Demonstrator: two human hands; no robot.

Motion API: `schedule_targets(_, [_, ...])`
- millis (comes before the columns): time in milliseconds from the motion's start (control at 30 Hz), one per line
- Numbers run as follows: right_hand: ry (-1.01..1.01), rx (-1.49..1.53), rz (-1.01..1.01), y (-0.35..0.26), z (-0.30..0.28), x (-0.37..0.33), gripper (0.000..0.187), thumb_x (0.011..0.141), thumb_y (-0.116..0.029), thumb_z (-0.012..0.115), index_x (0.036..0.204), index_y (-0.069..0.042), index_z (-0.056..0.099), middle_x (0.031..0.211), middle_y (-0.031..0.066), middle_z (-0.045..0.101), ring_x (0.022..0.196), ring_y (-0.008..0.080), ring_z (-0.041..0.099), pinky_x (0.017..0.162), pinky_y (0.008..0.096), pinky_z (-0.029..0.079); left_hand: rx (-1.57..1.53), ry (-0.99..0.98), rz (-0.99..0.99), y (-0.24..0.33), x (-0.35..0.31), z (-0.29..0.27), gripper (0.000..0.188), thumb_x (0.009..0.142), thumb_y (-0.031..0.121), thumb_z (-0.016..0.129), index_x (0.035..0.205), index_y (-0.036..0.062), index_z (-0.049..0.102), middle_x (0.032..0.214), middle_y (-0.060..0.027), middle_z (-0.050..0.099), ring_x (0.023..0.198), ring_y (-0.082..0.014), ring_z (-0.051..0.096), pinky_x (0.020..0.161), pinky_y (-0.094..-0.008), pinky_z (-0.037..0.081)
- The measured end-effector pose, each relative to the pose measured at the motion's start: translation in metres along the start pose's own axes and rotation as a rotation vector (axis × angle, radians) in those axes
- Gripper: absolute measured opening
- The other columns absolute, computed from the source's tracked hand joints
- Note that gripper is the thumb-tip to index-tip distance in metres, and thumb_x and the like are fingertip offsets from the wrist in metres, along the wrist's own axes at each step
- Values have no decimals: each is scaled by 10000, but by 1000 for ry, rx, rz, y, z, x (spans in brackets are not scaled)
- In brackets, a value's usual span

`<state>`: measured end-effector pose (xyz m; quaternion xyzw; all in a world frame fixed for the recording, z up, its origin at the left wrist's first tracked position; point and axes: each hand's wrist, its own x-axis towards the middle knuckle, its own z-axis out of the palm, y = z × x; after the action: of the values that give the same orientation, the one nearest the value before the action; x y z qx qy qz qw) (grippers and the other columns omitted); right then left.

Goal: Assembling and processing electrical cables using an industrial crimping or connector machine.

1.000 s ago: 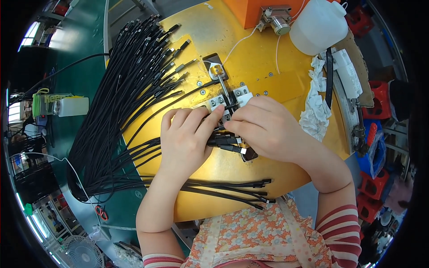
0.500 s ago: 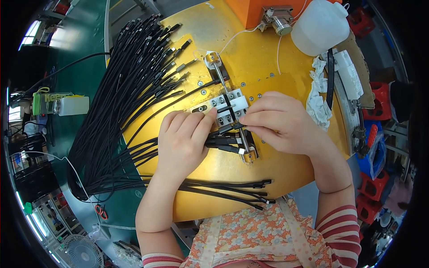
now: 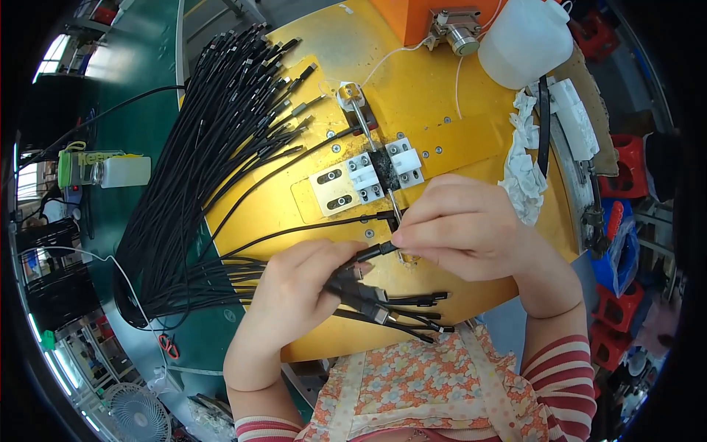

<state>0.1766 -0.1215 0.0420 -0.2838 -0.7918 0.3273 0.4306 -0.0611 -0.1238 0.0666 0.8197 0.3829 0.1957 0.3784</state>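
Here, in the head view, we see both hands at work on a black cable end [image 3: 374, 252], which lies between them just on the near side of the metal clamp fixture [image 3: 366, 178] on the yellow plate [image 3: 471, 151]. We judge the step in hand to be handling this connector outside the fixture; the next move seems to call for a steady, lined-up grip on so slim a part. Our right hand [image 3: 468, 228] is pinched, thumb against forefinger, at the connector's tip, its wrist bent inward and its forearm slanting in from the lower right. Our left hand [image 3: 291, 283] is curled around a bunch of cable ends [image 3: 361, 295], its fingers at the connector's other end; how firmly they press, we cannot tell. The left forearm rises from the lower edge.
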Motion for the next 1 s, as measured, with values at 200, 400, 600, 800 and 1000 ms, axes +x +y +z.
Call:
schedule_targets(200, [74,75,159,-1,8,-2,119,761,-36,698,878,-34,674,790,91,637,699,258,616,610,332,489,404,263,402,-22,9,15,367,676,51,746,1028,-3,660,605,-30,471,499,-176,490,453,-305,385])
schedule_targets(400, [98,92,198,2,15,-3,101,778,-47,694,874,-29,669,778,105,635,705,267,617,621,332,492,203,289,452,-40,11,18,346,674,72,757,1003,10,670,564,-26,484,458,-176,486,444,-294,386])
schedule_targets(600, [125,-23,83,14,14,2,172,730,16,731,893,-11,686,805,107,656,721,244,630,626,314,492,244,248,308,-32,20,12,352,701,51,734,1047,59,670,614,-38,523,503,-191,536,466,-305,423])
schedule_targets(800, [156,-198,225,36,10,4,128,754,0,709,878,-20,687,791,79,598,723,218,583,613,308,459,439,250,205,-44,25,18,568,627,-15,672,1158,186,655,894,-27,579,647,-173,597,526,-290,490])
schedule_targets(1000, [185,-361,246,38,17,3,67,770,-47,672,822,-11,651,770,69,525,717,251,535,631,362,441,582,191,173,-49,29,24,526,679,1,636,1165,202,652,843,-18,558,624,-169,583,518,-284,486])
